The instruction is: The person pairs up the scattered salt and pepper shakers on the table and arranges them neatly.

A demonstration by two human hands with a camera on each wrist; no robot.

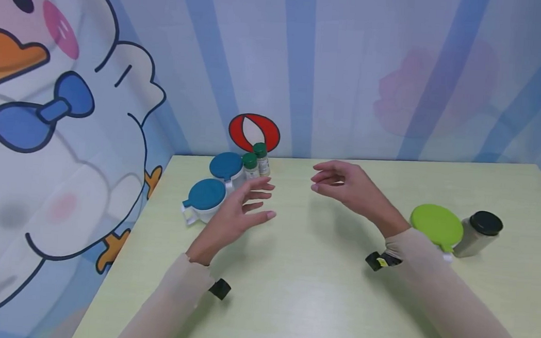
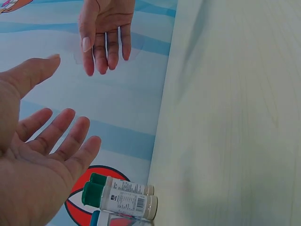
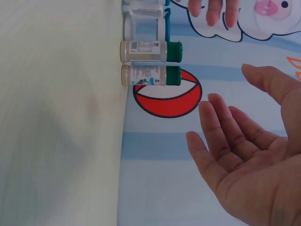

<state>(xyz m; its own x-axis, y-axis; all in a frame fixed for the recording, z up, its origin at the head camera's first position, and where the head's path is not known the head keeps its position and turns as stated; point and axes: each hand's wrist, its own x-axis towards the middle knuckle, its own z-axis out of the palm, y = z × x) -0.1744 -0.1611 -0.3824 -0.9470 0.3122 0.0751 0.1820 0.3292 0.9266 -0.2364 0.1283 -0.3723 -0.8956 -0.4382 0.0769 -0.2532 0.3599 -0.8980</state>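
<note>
Both hands are raised over the table (image 1: 286, 294) and hold nothing. The left hand (image 1: 242, 208) has its fingers spread and overlaps the nearer blue-lidded container (image 1: 206, 194) in the head view. Just beyond its fingertips stand two small labelled shaker bottles with green caps, one in front (image 1: 250, 163) and one behind (image 1: 262, 158). A second blue-lidded container (image 1: 227, 165) is beside them. My right hand (image 1: 344, 184) hovers to the right with relaxed, slightly bent fingers, palm facing the left hand. In the right wrist view its thumb and fingers (image 3: 214, 125) stand well apart.
By the right forearm are a green-lidded container (image 1: 436, 225), partly hidden by the sleeve, and a clear jar with a black lid (image 1: 480, 233). A patterned blue backdrop (image 1: 340, 90) rises directly behind the table's back edge, with a cartoon duck at the left.
</note>
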